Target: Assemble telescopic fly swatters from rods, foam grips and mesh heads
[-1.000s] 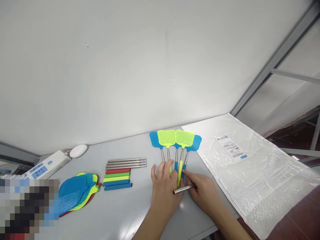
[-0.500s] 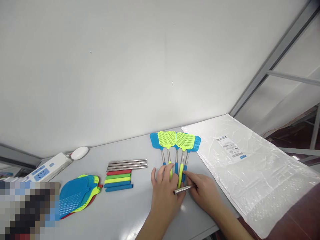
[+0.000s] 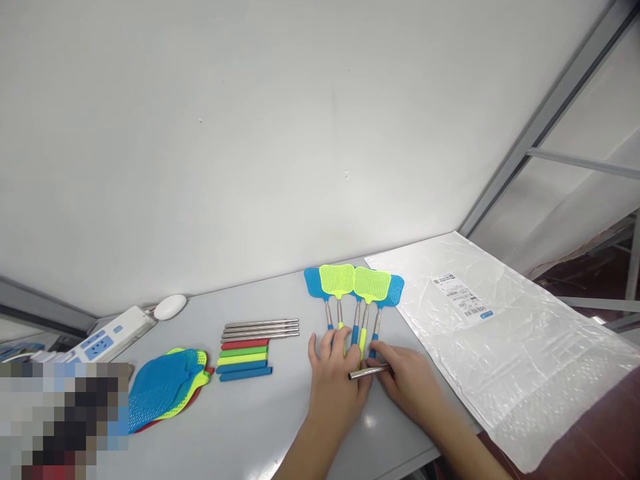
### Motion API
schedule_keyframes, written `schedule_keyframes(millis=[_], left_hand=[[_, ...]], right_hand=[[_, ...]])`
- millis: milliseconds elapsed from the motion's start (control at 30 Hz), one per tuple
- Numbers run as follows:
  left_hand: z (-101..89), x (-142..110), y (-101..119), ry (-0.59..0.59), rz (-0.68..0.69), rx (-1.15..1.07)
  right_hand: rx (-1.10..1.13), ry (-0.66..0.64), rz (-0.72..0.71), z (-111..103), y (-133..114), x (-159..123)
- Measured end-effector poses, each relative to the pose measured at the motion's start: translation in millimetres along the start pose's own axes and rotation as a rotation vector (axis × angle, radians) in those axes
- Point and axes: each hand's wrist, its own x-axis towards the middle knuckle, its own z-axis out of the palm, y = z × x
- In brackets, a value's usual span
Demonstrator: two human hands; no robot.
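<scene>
My right hand [image 3: 407,381] grasps one metal tube [image 3: 364,373], its open end reaching toward my left hand [image 3: 334,380], whose bent fingers lie over the handles, though I cannot tell how firmly they grip. Just beyond my hands fan five fly swatters [image 3: 339,280], three blue and two yellow; left of my left hand lie four metal rods [image 3: 261,331] and five coloured sleeves [image 3: 243,360].

Scuffed pale wall [image 3: 270,147], grey table [image 3: 295,413], apparently reddish floor [image 3: 580,427]
</scene>
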Motion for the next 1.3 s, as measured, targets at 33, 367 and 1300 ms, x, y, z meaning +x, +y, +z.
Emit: schedule_keyframes(millis=[33,367,1300], left_hand=[[0.3,-0.2,-0.2,0.001,0.001,0.004],[1.0,-2.2,-2.1,-0.013,-0.029,-0.039],[8.5,3.8,4.1,0.049,-0.002,-0.007]], right_hand=[[-0.012,0.001,0.005,0.2,-0.1,-0.1],[-0.058,0.027,0.021,4.5,-1.1,-0.9],[-0.044,0.076,0.046,6.0,-1.3,-2.5]])
